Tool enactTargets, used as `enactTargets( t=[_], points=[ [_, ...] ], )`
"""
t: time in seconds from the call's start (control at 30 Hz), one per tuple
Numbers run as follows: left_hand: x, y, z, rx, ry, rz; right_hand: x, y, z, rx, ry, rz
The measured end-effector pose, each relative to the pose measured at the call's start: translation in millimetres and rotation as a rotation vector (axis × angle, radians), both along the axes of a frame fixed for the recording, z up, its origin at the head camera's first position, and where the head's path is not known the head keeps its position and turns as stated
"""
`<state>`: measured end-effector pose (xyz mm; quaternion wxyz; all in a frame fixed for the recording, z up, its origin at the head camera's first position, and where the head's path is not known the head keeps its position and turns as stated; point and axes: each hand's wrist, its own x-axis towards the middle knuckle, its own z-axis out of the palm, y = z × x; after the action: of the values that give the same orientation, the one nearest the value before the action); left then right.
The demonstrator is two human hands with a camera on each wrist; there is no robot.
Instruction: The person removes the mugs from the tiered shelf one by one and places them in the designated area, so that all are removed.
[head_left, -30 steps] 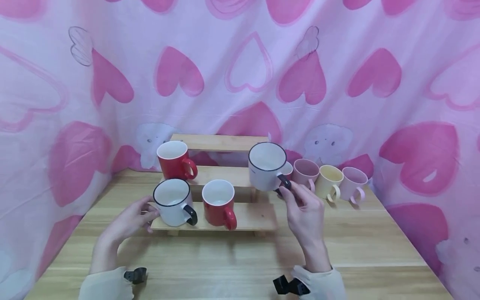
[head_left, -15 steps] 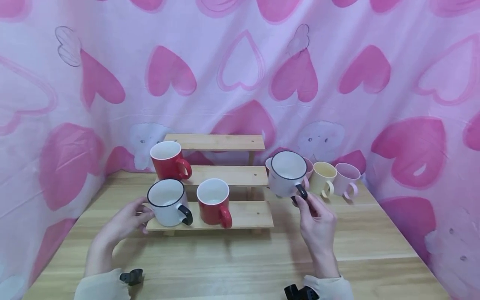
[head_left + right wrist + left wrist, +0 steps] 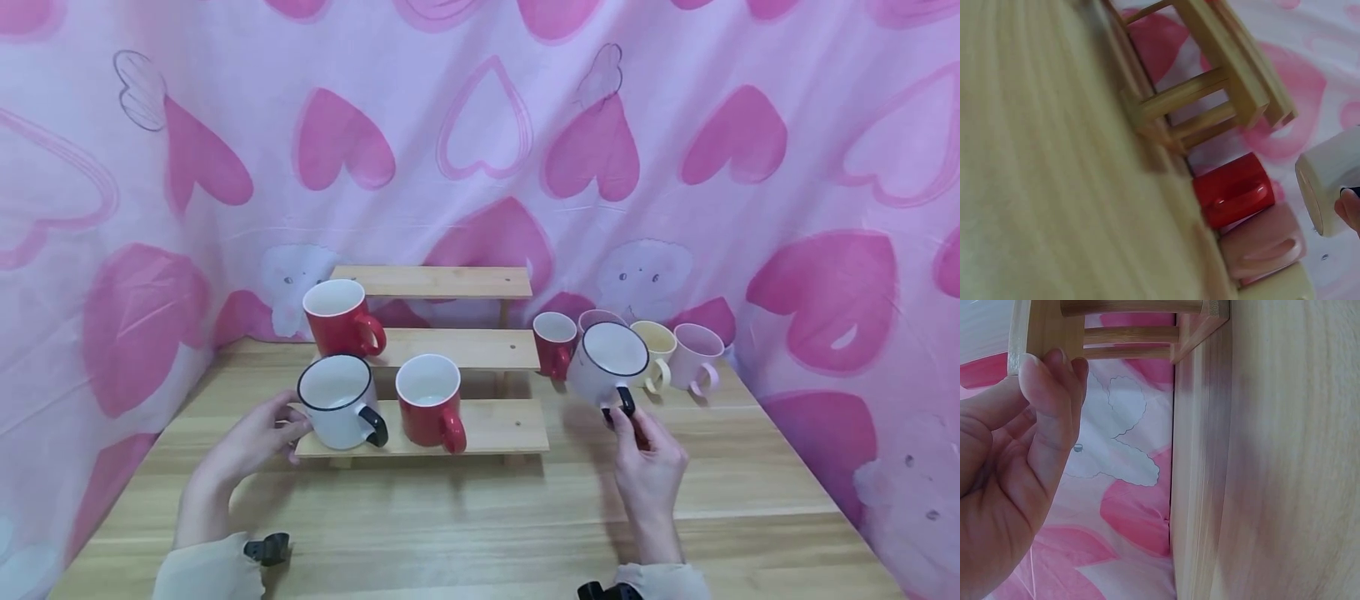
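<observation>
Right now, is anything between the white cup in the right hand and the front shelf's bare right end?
Nothing visible blocks the white cup in the right hand. On the front shelf, the red cup stands further left; the small red cup stands farther back.

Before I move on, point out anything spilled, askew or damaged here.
Nothing stands out: no spill or damage shows, and the mugs on the wooden shelf and table stand upright. The raised white mug is in the right grip.

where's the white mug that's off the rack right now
In the head view, the white mug is right of the wooden rack, its black handle held in the right hand, partly hiding the pink mug.
</observation>
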<state>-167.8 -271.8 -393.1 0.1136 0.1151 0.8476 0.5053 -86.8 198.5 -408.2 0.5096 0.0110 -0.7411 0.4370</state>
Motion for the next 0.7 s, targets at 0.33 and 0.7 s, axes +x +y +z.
enactTargets(
  t=[0.33,0.7],
  points=[
    [-1.7,-0.8,1.4,0.000,0.009,-0.004,-10.0,5.4,-38.8,-0.021,-0.157,0.038],
    [-0.1,-0.7,-0.8,0.003,-0.007,0.004,-13.8,6.6,-53.8,-0.021,-0.172,0.100]
  ],
)
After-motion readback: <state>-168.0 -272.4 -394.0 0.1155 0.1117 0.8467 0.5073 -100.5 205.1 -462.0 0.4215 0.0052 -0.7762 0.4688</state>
